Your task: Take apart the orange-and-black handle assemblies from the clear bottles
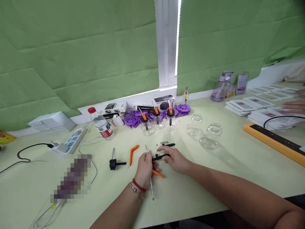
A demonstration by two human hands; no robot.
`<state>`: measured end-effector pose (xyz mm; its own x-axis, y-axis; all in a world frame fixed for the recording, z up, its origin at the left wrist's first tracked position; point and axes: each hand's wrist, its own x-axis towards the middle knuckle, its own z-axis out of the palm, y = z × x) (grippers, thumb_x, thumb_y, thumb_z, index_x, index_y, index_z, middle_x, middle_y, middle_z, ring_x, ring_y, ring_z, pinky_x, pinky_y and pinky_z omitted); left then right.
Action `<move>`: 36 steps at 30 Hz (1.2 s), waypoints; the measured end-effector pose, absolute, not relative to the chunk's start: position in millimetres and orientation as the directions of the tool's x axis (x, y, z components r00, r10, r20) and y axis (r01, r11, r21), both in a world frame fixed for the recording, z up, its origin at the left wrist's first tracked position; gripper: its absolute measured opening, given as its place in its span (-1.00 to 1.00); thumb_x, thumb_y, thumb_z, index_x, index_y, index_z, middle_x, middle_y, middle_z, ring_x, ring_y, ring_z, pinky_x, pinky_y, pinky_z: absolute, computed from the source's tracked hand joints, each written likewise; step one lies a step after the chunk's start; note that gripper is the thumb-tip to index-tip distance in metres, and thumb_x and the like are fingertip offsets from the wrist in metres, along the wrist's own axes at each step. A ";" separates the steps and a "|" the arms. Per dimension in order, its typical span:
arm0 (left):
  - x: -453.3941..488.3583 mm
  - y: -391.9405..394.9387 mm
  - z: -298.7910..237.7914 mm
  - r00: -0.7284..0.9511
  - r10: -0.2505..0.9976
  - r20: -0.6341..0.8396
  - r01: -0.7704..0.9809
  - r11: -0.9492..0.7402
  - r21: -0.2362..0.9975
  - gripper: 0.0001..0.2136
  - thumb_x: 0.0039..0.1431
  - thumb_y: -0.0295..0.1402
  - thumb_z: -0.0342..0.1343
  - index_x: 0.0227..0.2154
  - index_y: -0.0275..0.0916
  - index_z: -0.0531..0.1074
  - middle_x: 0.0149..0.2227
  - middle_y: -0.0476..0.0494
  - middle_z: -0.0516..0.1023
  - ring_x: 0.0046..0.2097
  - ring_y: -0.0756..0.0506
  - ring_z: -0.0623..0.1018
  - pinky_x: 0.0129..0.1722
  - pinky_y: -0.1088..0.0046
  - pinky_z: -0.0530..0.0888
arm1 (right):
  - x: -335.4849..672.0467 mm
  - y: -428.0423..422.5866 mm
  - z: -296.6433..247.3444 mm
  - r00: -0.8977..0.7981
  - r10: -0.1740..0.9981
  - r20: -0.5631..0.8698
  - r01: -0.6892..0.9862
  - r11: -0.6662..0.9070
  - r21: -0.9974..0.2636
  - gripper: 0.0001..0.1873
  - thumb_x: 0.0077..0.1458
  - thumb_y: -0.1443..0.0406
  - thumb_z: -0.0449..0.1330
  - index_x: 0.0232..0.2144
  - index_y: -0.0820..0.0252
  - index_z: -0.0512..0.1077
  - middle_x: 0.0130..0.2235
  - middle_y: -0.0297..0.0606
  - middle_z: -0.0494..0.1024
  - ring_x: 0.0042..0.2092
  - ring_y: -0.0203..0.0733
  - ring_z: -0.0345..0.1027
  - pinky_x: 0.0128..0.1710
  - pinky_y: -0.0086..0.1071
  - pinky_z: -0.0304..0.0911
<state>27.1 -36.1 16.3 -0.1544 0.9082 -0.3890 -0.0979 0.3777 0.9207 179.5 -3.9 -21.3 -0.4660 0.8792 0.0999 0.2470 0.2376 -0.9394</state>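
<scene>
My left hand (144,168), with a red band and a bracelet at its wrist, is closed around a small black plastic part (160,157). My right hand (177,160) pinches the same part's right end. A thin silver rod (152,189) passes by my left hand and sticks out below it. An orange lever (158,174) shows under the hands; whether it is gripped or lies on the table I cannot tell. Just beyond my fingers are a spring (164,142) and another black part (169,145). Leftward lie a second orange lever (133,154) and a black cap with a rod (113,163).
Several glass jars with orange-and-black tops (170,116) stand before purple plastic parts (131,121). Two open glass jars (209,136) are to the right. A water bottle (101,124), a power strip (75,140) and a yellow-black bar (274,141) flank them. Another person's hand (295,105) is far right.
</scene>
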 end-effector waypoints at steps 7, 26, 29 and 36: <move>27.3 -35.3 14.9 -0.152 0.906 -0.394 -0.101 0.383 0.918 -0.70 0.15 -0.07 -0.04 -0.47 -0.22 0.20 -0.68 0.08 0.33 -0.71 0.03 0.35 -0.70 0.55 0.26 | 179.7 -3.9 -21.9 -0.453 0.885 0.104 0.249 0.238 -0.939 -0.66 0.05 0.42 0.00 -0.12 0.14 0.37 -0.53 -0.43 0.26 -0.48 -0.32 0.12 -0.42 -0.43 0.12; 25.9 -35.0 12.8 -0.145 0.913 -0.383 -0.099 0.371 0.923 -0.65 0.10 0.00 -0.01 -0.46 -0.23 0.21 -0.67 0.07 0.34 -0.71 0.03 0.36 -0.69 0.56 0.27 | 178.9 -4.1 -21.4 -0.446 0.891 0.088 0.260 0.223 -0.940 -0.65 0.05 0.42 0.00 -0.09 0.15 0.37 -0.51 -0.41 0.29 -0.47 -0.32 0.14 -0.40 -0.41 0.13; 25.3 -34.9 12.3 -0.141 0.911 -0.387 -0.101 0.376 0.921 -0.64 0.09 0.02 0.00 -0.46 -0.22 0.21 -0.68 0.07 0.34 -0.70 0.03 0.36 -0.69 0.56 0.27 | 179.1 -4.1 -21.6 -0.447 0.890 0.090 0.267 0.229 -0.936 -0.69 0.05 0.42 0.00 -0.13 0.16 0.36 -0.51 -0.41 0.29 -0.46 -0.31 0.15 -0.39 -0.40 0.14; 25.7 -35.4 11.8 -0.145 0.910 -0.389 -0.106 0.377 0.920 -0.63 0.09 0.02 -0.01 -0.46 -0.22 0.20 -0.67 0.06 0.35 -0.70 0.03 0.37 -0.69 0.55 0.27 | 180.7 -2.8 -24.5 -0.431 0.899 0.075 0.227 0.188 -0.955 -0.67 0.05 0.41 0.02 -0.10 0.11 0.22 -0.49 -0.43 0.28 -0.46 -0.31 0.19 -0.38 -0.38 0.15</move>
